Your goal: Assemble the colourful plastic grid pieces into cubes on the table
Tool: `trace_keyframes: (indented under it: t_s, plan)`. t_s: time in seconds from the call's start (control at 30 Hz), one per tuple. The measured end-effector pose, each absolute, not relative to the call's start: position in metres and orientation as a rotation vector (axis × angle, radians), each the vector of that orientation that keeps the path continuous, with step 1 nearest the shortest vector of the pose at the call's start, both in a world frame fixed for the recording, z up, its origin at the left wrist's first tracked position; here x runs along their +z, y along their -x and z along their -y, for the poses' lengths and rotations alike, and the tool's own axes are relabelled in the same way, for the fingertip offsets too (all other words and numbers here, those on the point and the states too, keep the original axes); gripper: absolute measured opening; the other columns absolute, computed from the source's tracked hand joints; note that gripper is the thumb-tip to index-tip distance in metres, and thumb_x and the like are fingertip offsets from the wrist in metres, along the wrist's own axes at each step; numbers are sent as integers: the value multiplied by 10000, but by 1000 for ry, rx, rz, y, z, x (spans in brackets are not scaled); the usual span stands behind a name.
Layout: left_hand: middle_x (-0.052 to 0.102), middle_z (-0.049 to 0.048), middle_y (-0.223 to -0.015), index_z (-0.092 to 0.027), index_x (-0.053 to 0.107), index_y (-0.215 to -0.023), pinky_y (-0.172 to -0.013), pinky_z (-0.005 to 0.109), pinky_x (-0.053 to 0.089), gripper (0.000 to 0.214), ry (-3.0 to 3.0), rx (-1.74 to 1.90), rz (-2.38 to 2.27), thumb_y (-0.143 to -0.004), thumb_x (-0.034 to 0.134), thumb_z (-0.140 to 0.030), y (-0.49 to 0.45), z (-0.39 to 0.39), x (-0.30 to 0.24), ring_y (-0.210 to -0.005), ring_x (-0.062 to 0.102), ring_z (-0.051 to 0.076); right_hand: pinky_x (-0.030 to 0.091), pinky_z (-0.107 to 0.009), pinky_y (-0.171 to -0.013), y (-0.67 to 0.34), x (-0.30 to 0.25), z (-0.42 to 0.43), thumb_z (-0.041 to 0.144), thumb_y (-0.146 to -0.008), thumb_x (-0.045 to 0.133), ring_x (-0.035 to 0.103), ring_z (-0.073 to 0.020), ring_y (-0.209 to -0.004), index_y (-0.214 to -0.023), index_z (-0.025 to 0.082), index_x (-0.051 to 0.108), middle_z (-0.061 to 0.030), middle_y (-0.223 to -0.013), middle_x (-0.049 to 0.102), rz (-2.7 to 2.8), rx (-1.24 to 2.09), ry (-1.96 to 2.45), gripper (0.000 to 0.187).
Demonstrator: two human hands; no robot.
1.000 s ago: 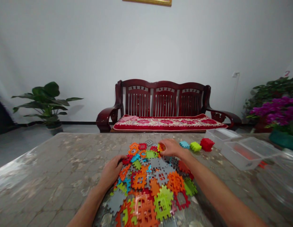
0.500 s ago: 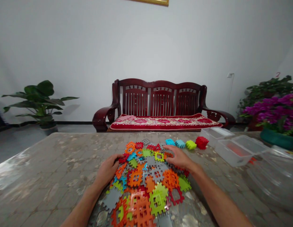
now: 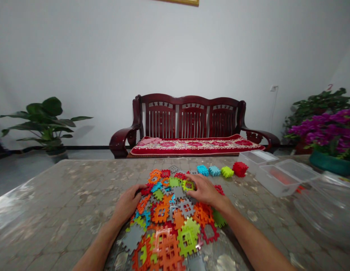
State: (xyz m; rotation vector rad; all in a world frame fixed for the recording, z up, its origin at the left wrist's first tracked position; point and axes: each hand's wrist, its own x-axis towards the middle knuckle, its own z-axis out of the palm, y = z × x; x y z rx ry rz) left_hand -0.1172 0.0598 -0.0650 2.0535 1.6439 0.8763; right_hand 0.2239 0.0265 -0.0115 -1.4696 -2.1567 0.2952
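Note:
A pile of flat, notched plastic building tiles in orange, red, grey, blue and lime green lies in front of me. At its far right side my right hand is over the tiles, thumb and fingers apart. Between them sits a lime-green frame tile; a firm grip on it cannot be made out. My left hand rests at the pile's left edge, fingertips at a red tile, with its fingers loosely bent and apart.
Behind the pile stands a row of small notched blocks: a blue one, a light blue one, a lime one and a red one. Clear plastic boxes stand at the right, near a purple-flowered planter. A wooden bench is beyond the table.
My right hand has moved left over the pile, from an orange tile to the lime-green frame tile. My left hand stays at the left edge.

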Motion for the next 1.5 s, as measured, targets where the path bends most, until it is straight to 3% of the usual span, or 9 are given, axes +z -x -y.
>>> trace_keyframes:
  t_s: [0.3,0.5,0.63,0.7,0.8,1.03,1.23,1.4,1.5]
  plan:
    - [757,38,-1177,-231,714,-1137,-1022,401,495,404,-2068,863,-1639,-851,436,-292,119,-61,-66,-1106,680,248,501,-430,-1013,-330,-9,-17,130,-627,682,650,-288,-1163,-1211,206,702,-88,-1273,703,1886,510,1630,589]
    - [751,45,-1194,-223,706,-1155,-1040,402,480,418,-2057,842,-1648,-852,428,-306,119,-62,-67,-1110,675,250,435,-414,-1098,-375,-38,-1,25,-592,546,613,-259,-1237,-1205,162,693,-113,-1305,679,1865,279,1783,645]
    - [752,53,-1190,-219,714,-1141,-1028,413,491,428,-2062,826,-1657,-842,428,-327,119,-62,-64,-1113,676,264,414,-410,-1112,-378,-48,5,77,-668,556,601,-262,-1246,-1211,140,683,-133,-1310,669,1762,64,1916,561]
    - [750,57,-1192,-218,716,-1141,-1026,415,493,435,-2065,831,-1659,-837,426,-331,119,-63,-66,-1110,677,265,429,-429,-1087,-373,-49,9,198,-751,602,606,-292,-1226,-1246,130,664,-157,-1295,672,1682,-24,2022,503]
    - [745,61,-1200,-216,711,-1157,-1036,419,484,444,-2070,829,-1651,-842,418,-330,121,-66,-70,-1117,671,263,429,-456,-1068,-361,-48,14,355,-790,644,603,-333,-1214,-1307,133,629,-170,-1311,662,1702,-66,2129,563]
    - [750,46,-1189,-237,707,-1160,-1039,409,480,428,-2071,850,-1631,-848,427,-328,124,-69,-76,-1110,675,256,449,-389,-1015,-354,-41,21,217,-809,567,621,-297,-1182,-1349,145,600,-141,-1280,685,1681,-90,2269,545]
    - [754,40,-1179,-242,713,-1145,-1034,401,485,419,-2079,858,-1618,-851,430,-338,124,-68,-75,-1111,676,253,429,-425,-1028,-346,-44,18,426,-852,602,592,-337,-1206,-1362,100,579,-191,-1289,663,1635,-211,2294,606]
    - [747,42,-1202,-241,711,-1159,-1036,410,481,430,-2081,836,-1636,-866,420,-360,123,-67,-72,-1128,671,259,434,-388,-1005,-342,-46,16,265,-833,570,624,-300,-1156,-1352,145,588,-154,-1240,698,1640,-212,2312,532]
    - [747,41,-1205,-242,712,-1161,-1031,409,485,429,-2082,830,-1639,-869,420,-358,123,-66,-71,-1126,673,259,446,-387,-991,-350,-46,18,262,-820,585,631,-309,-1150,-1346,124,592,-173,-1243,696,1623,-219,2310,543]
